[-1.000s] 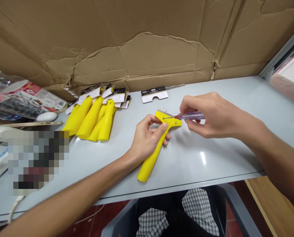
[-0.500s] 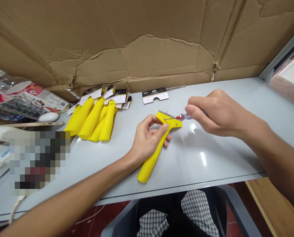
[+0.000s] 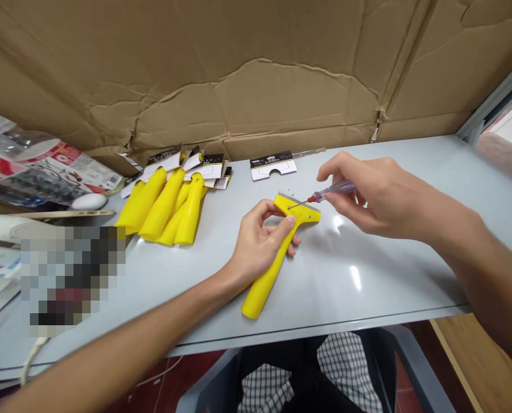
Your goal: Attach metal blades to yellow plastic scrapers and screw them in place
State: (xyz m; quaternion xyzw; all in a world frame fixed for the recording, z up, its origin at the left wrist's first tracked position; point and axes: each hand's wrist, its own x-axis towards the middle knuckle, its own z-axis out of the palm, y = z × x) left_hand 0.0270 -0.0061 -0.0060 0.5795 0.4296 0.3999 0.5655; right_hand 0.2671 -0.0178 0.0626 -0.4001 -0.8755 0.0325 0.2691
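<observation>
My left hand [image 3: 262, 241] is closed around the neck of a yellow scraper [image 3: 267, 287], thumb on top just below its wide head. Two small screws show in that head, with a thin metal blade along its far edge. My right hand [image 3: 376, 195] grips a screwdriver [image 3: 336, 189] with a clear purplish handle and a red collar. Its thin shaft slants down to the left, and the tip is at or very near the left screw [image 3: 289, 207]. Whether the tip sits in the screw cannot be made out. A few tiny dark bits lie beyond the head.
Several yellow scraper handles [image 3: 190, 212] with card headers lie in a pile at the left. A loose card header [image 3: 273, 166] rests at the back, beside a clear strip [image 3: 310, 152]. Bottles [image 3: 45, 163], a white mouse [image 3: 89, 201] and a cable [image 3: 32, 353] are farther left. Cardboard [image 3: 256, 97] stands behind.
My right hand's fingers have loosened and shifted on the screwdriver's handle, showing more of it. The left hand and the scraper stay nearly still; the view has shifted slightly.
</observation>
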